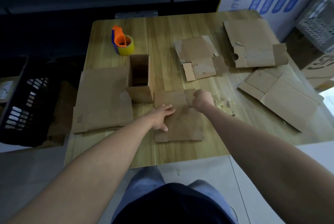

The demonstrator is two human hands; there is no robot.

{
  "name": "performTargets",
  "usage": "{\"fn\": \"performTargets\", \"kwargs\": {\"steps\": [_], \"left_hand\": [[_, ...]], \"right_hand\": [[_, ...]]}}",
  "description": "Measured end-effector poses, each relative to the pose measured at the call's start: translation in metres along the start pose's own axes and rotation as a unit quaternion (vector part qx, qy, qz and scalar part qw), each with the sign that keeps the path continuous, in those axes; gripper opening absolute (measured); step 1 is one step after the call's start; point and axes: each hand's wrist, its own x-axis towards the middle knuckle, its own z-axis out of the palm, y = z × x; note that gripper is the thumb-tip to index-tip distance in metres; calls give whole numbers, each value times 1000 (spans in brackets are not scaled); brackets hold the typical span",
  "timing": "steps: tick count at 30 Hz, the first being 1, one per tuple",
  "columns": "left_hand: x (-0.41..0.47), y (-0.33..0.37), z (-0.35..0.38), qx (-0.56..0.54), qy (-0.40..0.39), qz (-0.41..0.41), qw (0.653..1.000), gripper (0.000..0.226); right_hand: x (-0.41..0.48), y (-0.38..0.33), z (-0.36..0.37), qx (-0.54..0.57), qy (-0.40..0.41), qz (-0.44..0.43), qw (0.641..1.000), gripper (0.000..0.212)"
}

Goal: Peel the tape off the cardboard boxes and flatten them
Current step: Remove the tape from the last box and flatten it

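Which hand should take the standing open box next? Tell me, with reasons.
Probably left. The left hand lies open on the flattened cardboard right beside the standing box; the right hand is curled at that cardboard's far corner, farther from it.

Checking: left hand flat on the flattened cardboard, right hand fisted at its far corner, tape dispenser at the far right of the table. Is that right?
Not quite. The head view shows the tape dispenser at the far left of the table, not the far right. The rest holds: left hand flat on the cardboard, right hand fisted at its far corner.
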Motion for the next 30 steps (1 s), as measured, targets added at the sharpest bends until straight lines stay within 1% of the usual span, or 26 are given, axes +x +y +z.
{"fn": "performTargets", "kwargs": {"steps": [1,4,6,8,9,10,12,13,14,16,18,19,22,24,27,30], "left_hand": [[2,-4,-1,-1,-2,4,1000,89],[9,-14,-4,-7,7,23,1000,90],[14,-15,-5,21,30,29,999,91],[17,-13,-4,45,58,26,997,92],[18,-12,-2,43,69,26,996,92],[18,-13,0,24,77,27,996,91],[15,-17,6,-46,94,32,994,84],[14,-21,8,-75,102,35,991,79],[12,-24,10,-95,108,37,989,75],[10,-30,12,-107,113,41,987,70],[11,-34,12,-96,107,44,989,71],[13,-35,10,-92,103,44,989,71],[19,-39,3,-83,91,41,992,74],[24,-44,-7,-57,90,33,994,74],[33,-56,-27,-28,88,-3,996,74],[43,-68,-47,60,98,-45,992,72]], "right_hand": [[2,-8,-5,18,4,-20,1000,28],[3,-37,-20,90,4,-108,990,27],[0,-58,-26,137,8,-170,976,40],[-5,-81,-25,162,-15,-234,958,58],[-7,-92,-23,139,-40,-261,954,65],[-8,-102,-21,92,-70,-278,954,72],[-6,-117,-16,-33,-123,-281,951,80],[-5,-121,-13,-95,-130,-277,947,80],[-3,-124,-11,-143,-121,-277,943,77],[1,-126,-7,-187,-77,-293,935,58],[3,-128,-7,-170,-37,-306,936,37],[4,-128,-10,-141,-19,-302,943,33],[7,-130,-31,-45,47,-283,957,30],[9,-127,-49,-4,105,-271,957,29],[13,-115,-66,42,172,-236,955,22],[13,-93,-72,87,206,-189,956,20]]}}
